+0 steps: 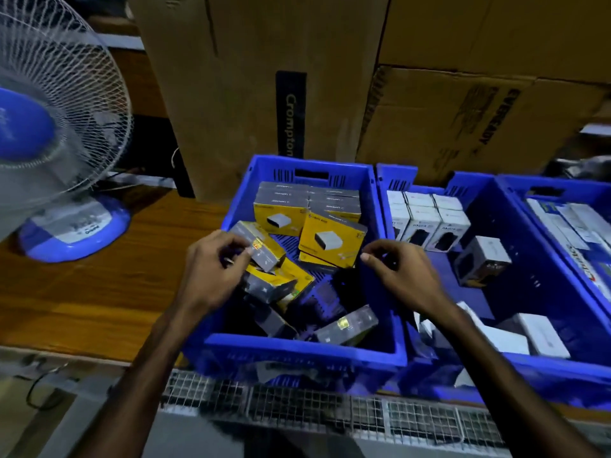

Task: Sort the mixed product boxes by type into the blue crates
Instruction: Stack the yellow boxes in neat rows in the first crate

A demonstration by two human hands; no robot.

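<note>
left hand gripped a yellow box over the left crate | right hand hovered beside it, fingers loosely curled, holding nothing

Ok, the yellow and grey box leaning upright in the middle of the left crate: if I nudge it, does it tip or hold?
The yellow and grey box probably tips easily: it stands tilted, propped on another box, not flat. It looks like stiff printed carton, so it should keep its shape. Likely light, since the left hand holds a similar box in its fingertips.
</note>
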